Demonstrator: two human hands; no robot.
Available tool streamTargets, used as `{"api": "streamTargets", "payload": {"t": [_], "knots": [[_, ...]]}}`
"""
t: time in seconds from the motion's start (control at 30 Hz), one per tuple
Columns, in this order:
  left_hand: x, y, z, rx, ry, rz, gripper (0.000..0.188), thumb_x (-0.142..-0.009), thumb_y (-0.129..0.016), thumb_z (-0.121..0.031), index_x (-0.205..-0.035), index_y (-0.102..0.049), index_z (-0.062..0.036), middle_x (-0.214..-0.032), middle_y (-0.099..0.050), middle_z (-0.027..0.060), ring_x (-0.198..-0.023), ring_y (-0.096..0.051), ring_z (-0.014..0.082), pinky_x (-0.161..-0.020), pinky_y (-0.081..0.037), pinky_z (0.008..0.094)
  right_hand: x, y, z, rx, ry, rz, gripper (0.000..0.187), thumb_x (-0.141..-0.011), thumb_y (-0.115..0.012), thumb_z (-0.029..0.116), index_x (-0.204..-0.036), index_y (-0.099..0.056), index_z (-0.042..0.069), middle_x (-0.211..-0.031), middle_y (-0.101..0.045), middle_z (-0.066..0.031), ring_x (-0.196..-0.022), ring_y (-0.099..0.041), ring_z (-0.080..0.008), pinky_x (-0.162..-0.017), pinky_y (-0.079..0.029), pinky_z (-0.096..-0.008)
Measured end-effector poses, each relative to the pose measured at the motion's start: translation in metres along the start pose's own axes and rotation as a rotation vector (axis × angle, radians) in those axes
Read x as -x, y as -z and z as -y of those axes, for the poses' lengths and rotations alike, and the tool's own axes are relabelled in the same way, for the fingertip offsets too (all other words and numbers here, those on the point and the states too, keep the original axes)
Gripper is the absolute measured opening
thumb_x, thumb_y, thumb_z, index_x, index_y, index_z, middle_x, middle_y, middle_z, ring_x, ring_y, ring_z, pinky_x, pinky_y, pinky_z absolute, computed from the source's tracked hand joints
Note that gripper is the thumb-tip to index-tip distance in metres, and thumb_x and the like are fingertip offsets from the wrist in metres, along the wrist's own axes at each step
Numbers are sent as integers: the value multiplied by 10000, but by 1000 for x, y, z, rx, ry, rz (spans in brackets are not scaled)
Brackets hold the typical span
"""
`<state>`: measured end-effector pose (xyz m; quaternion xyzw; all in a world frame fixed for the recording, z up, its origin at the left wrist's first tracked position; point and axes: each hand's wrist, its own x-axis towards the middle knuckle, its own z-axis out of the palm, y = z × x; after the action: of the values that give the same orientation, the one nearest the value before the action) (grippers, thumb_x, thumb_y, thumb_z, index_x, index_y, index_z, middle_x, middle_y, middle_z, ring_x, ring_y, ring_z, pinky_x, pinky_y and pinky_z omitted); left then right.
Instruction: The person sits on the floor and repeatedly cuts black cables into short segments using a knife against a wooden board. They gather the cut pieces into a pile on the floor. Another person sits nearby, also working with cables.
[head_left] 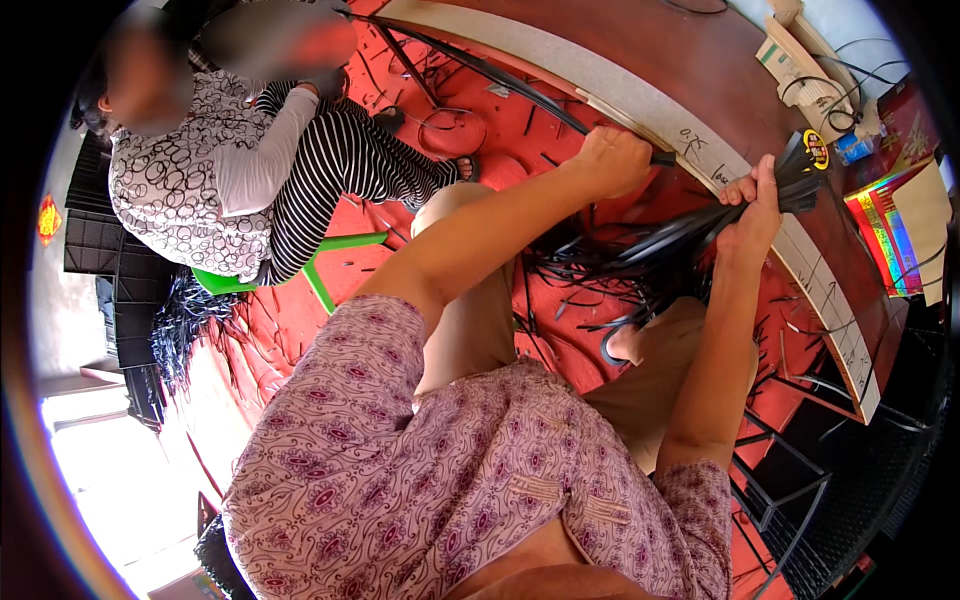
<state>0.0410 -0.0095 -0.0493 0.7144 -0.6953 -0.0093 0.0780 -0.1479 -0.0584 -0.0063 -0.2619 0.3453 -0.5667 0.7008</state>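
Observation:
My left hand (612,162) is closed in a fist around a few long black strips (500,75). They run in from the upper left, and a short dark end pokes out past the fist near the table edge. My right hand (750,212) grips a thick bundle of flat black plastic strips (660,240). Its cut ends (800,172) fan out above the thumb. The loose tails hang down to the left, over the floor between my knees. The two hands are apart, both beside the table's front edge.
A brown table (620,55) with a pale, marked edge curves across the far side. On it lie a torn cardboard piece (790,60) and cables. A co-worker sits on a green stool (345,240) at left. Black scraps litter the red floor (515,160); dark metal frames (790,470) stand lower right.

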Motion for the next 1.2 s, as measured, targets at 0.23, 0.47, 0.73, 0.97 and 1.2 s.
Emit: {"api": "streamTargets", "payload": {"t": [0.23,0.47,0.73,0.97,1.2], "knots": [[-19,-12,-25,-17,29,2,197,-735,-572,-212,-720,-693,-57,-734,-674,170,-693,-677,313,-593,-523,444,-9,12,0,-48,14,22,232,-875,-675,282,-852,-566,78,-586,-319,65,-506,-310,-58,-506,-301,-235],[-11,-24,-25,-5,20,-101,167,-717,-602,-218,-707,-671,-66,-681,-663,143,-626,-665,290,-515,-487,413,5,4,-4,-14,26,11,315,-879,-673,272,-1020,-593,2,-605,-351,43,-522,-373,-72,-506,-339,-233],[-14,-14,-32,-30,-28,150,190,-574,-733,-194,-698,-665,-66,-660,-654,146,-613,-660,290,-499,-473,392,7,2,-12,56,97,79,289,-878,-670,218,-1003,-574,-24,-679,-459,-8,-555,-432,-91,-477,-389,-232],[-9,-27,-29,11,7,-238,187,-694,-638,-255,-674,-659,-70,-659,-646,148,-611,-647,279,-555,-473,390,12,-10,-14,108,90,65,292,-885,-664,235,-1013,-572,-10,-654,-456,-5,-550,-445,-94,-484,-380,-219],[-10,-13,-30,77,18,-227,231,-771,-587,-257,-693,-662,-54,-695,-648,177,-658,-658,312,-604,-495,430,5,-9,-16,103,79,83,261,-880,-671,233,-980,-593,5,-613,-414,22,-497,-398,-74,-467,-353,-218]]}}
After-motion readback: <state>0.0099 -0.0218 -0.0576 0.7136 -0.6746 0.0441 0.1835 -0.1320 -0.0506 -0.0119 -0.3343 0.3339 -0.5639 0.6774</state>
